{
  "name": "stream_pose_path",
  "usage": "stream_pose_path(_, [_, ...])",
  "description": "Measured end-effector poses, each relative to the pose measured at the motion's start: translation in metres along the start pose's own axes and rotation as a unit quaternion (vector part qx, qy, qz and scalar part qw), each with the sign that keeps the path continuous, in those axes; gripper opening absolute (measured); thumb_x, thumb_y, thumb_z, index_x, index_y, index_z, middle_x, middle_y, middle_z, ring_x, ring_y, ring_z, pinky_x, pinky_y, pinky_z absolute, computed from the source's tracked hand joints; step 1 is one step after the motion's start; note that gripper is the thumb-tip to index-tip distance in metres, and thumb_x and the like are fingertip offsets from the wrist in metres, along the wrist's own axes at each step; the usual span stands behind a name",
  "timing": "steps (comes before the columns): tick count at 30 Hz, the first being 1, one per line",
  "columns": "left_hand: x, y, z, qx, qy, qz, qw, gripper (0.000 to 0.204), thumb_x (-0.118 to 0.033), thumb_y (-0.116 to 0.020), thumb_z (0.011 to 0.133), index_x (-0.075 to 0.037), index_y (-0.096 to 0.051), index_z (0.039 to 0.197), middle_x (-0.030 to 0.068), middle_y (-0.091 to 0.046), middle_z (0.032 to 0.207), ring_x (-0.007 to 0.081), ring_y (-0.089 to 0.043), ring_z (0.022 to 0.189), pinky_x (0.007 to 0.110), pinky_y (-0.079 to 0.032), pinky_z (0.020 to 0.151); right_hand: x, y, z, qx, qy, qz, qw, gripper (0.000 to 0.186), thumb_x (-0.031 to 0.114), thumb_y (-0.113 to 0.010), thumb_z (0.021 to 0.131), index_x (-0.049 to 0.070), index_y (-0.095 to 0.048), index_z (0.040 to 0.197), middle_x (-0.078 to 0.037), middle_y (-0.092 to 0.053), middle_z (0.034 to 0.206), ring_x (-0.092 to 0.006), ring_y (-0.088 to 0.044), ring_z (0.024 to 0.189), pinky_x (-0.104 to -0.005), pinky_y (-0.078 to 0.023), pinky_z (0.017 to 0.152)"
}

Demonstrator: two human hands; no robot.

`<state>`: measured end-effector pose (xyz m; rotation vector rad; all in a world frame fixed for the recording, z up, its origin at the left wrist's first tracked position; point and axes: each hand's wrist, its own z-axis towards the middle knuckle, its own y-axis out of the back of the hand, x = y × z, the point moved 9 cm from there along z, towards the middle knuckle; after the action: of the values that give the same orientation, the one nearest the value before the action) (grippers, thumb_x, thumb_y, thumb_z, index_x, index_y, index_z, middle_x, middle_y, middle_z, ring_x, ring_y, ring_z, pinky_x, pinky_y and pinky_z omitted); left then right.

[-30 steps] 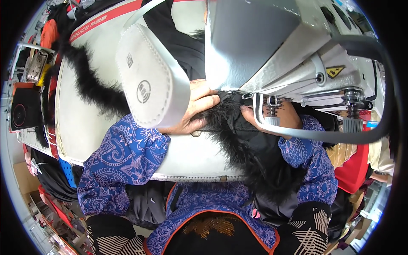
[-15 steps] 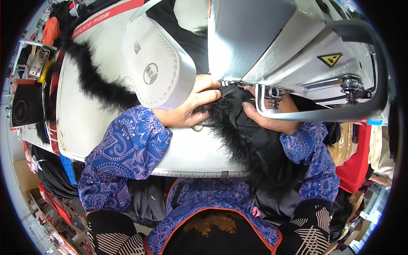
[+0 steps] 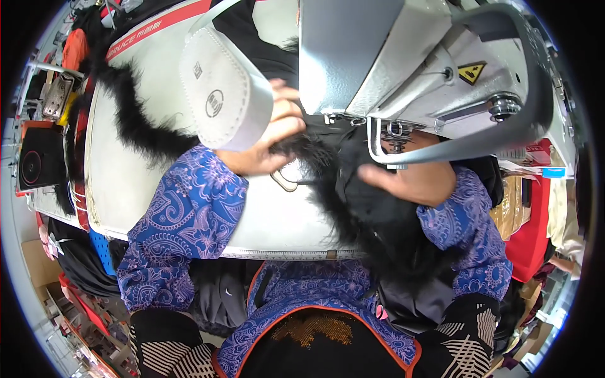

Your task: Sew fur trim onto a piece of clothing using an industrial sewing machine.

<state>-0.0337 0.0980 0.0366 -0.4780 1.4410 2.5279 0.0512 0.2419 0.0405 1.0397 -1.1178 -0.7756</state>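
Under the sewing machine (image 3: 403, 75), black fur-trimmed fabric (image 3: 353, 189) between both hands, left hand (image 3: 268, 142), right hand (image 3: 413, 179).

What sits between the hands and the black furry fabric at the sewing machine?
Nothing visible. The left hand presses on the black furry fabric beside the sewing machine, and the right hand rests on it under the machine's head. The needle area itself is hidden.

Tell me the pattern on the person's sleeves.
Blue with pale paisley print, seen on the left sleeve in the head view.
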Motion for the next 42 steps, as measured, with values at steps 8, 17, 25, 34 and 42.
stream_pose_path(8, [-0.039, -0.008, -0.003, 0.046, 0.012, 0.045, 0.998, 0.040, -0.011, -0.074, 0.057, -0.008, -0.065, 0.096, 0.0064, -0.061, 0.104, 0.0256, -0.058, 0.105, 0.040, -0.049, 0.086, -0.085, 0.028, -0.045, 0.114, -0.149, -0.128, 0.974, 0.047, 0.030, -0.070, 0.082, 0.005, -0.060, 0.121, -0.021, -0.059, 0.119, -0.0369, -0.055, 0.114, -0.0444, -0.041, 0.099])
stream_pose_path(17, [-0.045, -0.016, -0.007, 0.028, -0.017, 0.081, 0.996, 0.031, -0.013, -0.068, 0.067, -0.008, -0.065, 0.098, 0.0064, -0.062, 0.105, 0.0247, -0.057, 0.105, 0.037, -0.047, 0.084, 0.059, 0.003, 0.006, 0.002, 0.016, -0.058, 0.998, 0.021, 0.004, -0.066, 0.077, -0.001, -0.061, 0.097, -0.016, -0.063, 0.100, -0.0326, -0.063, 0.097, -0.0400, -0.052, 0.081])
stream_pose_path(25, [0.020, 0.008, -0.013, 0.046, 0.080, 0.067, 0.994, 0.033, -0.025, -0.077, 0.069, -0.003, -0.065, 0.091, 0.0139, -0.064, 0.104, 0.0331, -0.058, 0.104, 0.046, -0.041, 0.095, 0.048, -0.012, 0.001, -0.119, 0.021, 0.057, 0.991, 0.031, -0.006, -0.063, 0.069, -0.002, -0.062, 0.100, -0.015, -0.061, 0.101, -0.0328, -0.060, 0.098, -0.0389, -0.050, 0.081])
stream_pose_path(34, [0.014, 0.001, -0.007, 0.036, 0.093, 0.052, 0.994, 0.045, -0.022, -0.074, 0.074, -0.009, -0.061, 0.115, 0.0090, -0.059, 0.120, 0.0308, -0.055, 0.115, 0.042, -0.044, 0.098, 0.050, -0.020, 0.003, -0.078, 0.095, 0.107, 0.987, 0.029, -0.007, -0.058, 0.067, -0.001, -0.061, 0.095, -0.016, -0.059, 0.115, -0.0343, -0.057, 0.114, -0.0418, -0.048, 0.096])
stream_pose_path(42, [-0.020, -0.012, -0.004, 0.006, 0.125, 0.053, 0.991, 0.030, -0.020, -0.071, 0.069, -0.007, -0.066, 0.096, 0.0088, -0.062, 0.106, 0.0295, -0.060, 0.089, 0.041, -0.048, 0.080, 0.023, -0.013, -0.003, -0.041, 0.092, 0.072, 0.992, 0.035, 0.006, -0.065, 0.076, 0.003, -0.064, 0.111, -0.016, -0.064, 0.110, -0.0326, -0.063, 0.101, -0.0376, -0.050, 0.087])
